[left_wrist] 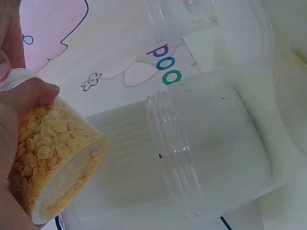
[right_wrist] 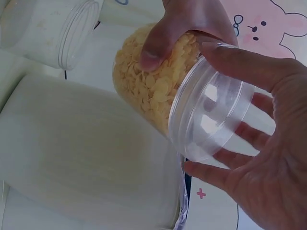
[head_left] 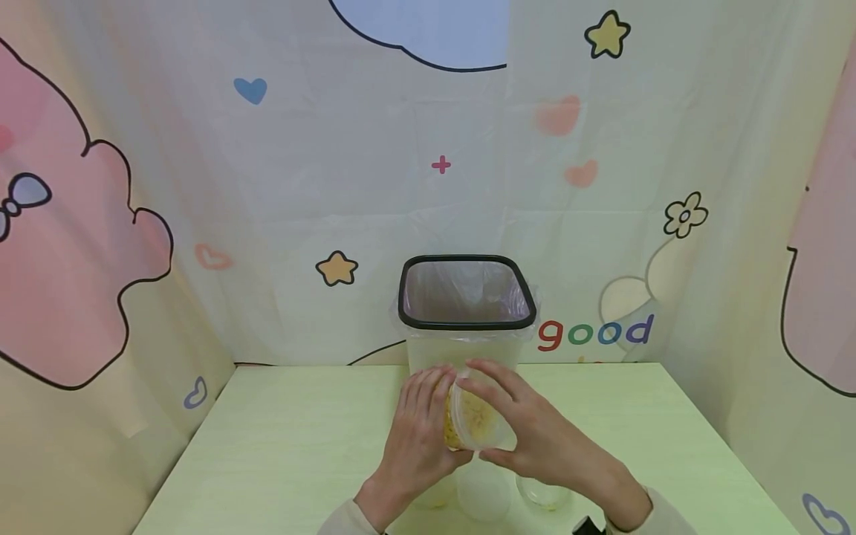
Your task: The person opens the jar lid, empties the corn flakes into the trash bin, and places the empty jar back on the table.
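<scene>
My left hand [head_left: 417, 431] grips a clear plastic jar [right_wrist: 153, 91] packed with pale yellow flakes, its thumb pressed along the side. The jar is tilted, held above the table in front of the bin. At the jar's other end is a clear, round, lid-like part [right_wrist: 211, 117] with a ridged rim and no flakes inside it. My right hand [head_left: 542, 423] holds this part, with thumb and fingers spread round its edge. In the left wrist view, flakes [left_wrist: 53, 139] show through the jar wall; most of the clear part is hidden there.
Behind the hands stands a pale bin with a black rim [head_left: 468, 325] and a clear liner. On the table, nearer the body, are an empty clear jar [left_wrist: 211, 148], a translucent white disc [head_left: 484, 494] and a clear round container [head_left: 545, 494]. A printed curtain surrounds the table.
</scene>
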`<act>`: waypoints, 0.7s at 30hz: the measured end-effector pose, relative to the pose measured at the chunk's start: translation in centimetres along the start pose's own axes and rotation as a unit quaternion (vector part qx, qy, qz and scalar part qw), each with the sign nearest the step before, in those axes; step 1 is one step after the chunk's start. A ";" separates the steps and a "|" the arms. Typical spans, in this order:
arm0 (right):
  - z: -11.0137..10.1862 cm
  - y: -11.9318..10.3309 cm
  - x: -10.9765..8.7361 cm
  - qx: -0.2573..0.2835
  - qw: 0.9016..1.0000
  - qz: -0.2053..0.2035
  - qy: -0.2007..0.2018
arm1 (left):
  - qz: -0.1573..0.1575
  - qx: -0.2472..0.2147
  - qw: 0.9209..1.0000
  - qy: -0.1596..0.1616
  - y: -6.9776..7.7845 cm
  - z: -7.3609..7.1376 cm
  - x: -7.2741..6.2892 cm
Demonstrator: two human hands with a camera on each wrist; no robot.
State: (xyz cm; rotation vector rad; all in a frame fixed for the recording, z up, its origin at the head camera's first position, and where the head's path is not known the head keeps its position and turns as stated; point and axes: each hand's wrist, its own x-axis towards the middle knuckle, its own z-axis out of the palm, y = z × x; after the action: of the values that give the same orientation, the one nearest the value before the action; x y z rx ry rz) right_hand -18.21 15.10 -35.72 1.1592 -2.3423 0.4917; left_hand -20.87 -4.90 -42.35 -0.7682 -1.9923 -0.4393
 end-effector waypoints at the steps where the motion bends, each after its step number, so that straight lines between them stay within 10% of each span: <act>1: 0.0 0.0 0.0 -0.002 1.000 -0.006 -0.006 | 0.001 -0.001 1.000 0.002 0.0 0.0 0.0; 13: -0.7 -0.5 -0.2 -0.024 1.000 -0.018 0.000 | -0.001 -0.010 1.000 0.001 -0.2 0.0 -0.2; 21: -0.9 -1.8 0.1 -0.003 0.987 0.143 0.074 | -0.001 -0.001 1.000 0.016 -0.3 -0.1 -0.1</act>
State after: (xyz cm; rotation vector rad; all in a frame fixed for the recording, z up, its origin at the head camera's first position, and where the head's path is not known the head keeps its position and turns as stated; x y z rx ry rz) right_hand -16.60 14.40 -34.75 0.7562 -2.3877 0.6460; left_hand -21.01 -5.24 -42.44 -0.7568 -1.9624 -0.4526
